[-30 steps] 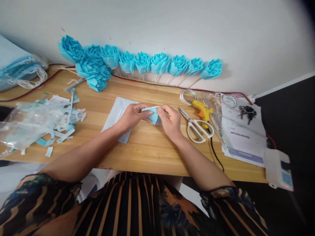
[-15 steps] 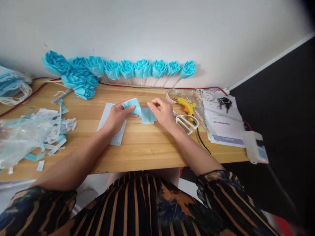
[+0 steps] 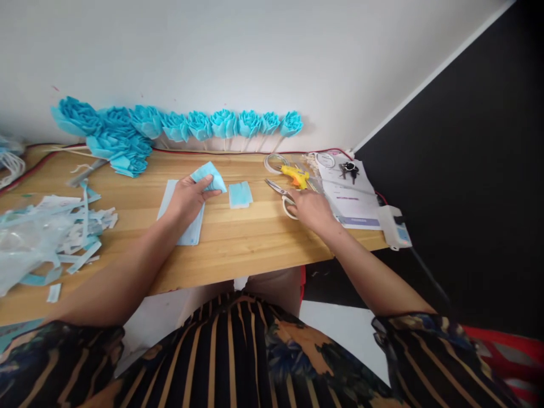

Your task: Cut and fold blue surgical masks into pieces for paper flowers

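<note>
My left hand (image 3: 190,196) pinches a folded piece of light blue mask fabric (image 3: 211,175) between thumb and fingers, just above the table. Beneath that hand and wrist lies a stack of pale blue face masks (image 3: 192,233), partly covered. Small cut blue fabric squares (image 3: 240,194) rest on the wood to its right. My right hand (image 3: 312,209) is closed over the white handles of a pair of scissors (image 3: 277,188), whose blades point up and left. The handles are partly hidden under the fingers. Right behind the scissors sits a yellow glue gun (image 3: 296,175).
Blue fabric flowers (image 3: 223,123) on sticks lean along the wall. Cut scraps (image 3: 87,226) and a plastic bag (image 3: 32,241) cover the left side. Papers (image 3: 351,198) with keys (image 3: 350,172) lie right, near a white power strip (image 3: 394,226) at the table edge.
My right hand has moved right, away from the small fabric squares and onto the scissors. The left hand still holds its fabric piece, now tilted differently. The view has turned right.
</note>
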Available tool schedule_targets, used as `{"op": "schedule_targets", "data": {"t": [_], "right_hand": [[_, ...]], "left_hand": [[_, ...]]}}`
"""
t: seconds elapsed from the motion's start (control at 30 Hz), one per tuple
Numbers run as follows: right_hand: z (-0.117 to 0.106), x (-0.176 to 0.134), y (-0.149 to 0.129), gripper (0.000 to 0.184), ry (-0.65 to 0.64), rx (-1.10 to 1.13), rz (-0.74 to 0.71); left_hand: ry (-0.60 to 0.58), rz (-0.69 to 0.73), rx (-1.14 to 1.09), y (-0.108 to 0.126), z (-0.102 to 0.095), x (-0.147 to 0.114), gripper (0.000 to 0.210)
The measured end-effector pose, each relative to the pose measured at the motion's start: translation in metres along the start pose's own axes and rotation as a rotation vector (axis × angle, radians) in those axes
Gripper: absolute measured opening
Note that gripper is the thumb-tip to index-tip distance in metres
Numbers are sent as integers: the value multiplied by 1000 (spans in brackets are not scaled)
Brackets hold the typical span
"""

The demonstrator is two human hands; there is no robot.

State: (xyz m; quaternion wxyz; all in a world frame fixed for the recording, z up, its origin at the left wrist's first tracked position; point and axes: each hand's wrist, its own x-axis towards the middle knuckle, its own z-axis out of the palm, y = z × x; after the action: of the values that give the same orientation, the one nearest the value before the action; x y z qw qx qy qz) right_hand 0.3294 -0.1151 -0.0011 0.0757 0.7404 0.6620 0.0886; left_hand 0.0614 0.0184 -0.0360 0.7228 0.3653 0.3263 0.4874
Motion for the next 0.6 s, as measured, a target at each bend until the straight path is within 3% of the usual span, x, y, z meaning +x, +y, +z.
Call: {"op": "schedule_targets", "data": {"t": [0.1, 0.17, 0.27, 0.37, 0.43, 0.6], "right_hand": [[1, 2, -5, 34, -22, 90, 43], [-1, 5, -2, 38, 29, 236, 67], [-5, 11, 3, 55, 113, 699, 81], [-13, 15, -9, 65, -33, 1331, -63], [-18, 16, -26, 63, -164, 1622, -175], [-25, 16, -60, 63, -493, 1866, -295]], "left_hand": [[12, -15, -18, 3, 2, 0, 7], [7, -30, -68, 5, 2, 1, 9], [0, -58, -163, 7, 0, 3, 9], [23, -81, -225, 9, -1, 5, 11], [51, -97, -264, 11, -2, 6, 12], [149, -147, -364, 18, -2, 9, 17]]}}
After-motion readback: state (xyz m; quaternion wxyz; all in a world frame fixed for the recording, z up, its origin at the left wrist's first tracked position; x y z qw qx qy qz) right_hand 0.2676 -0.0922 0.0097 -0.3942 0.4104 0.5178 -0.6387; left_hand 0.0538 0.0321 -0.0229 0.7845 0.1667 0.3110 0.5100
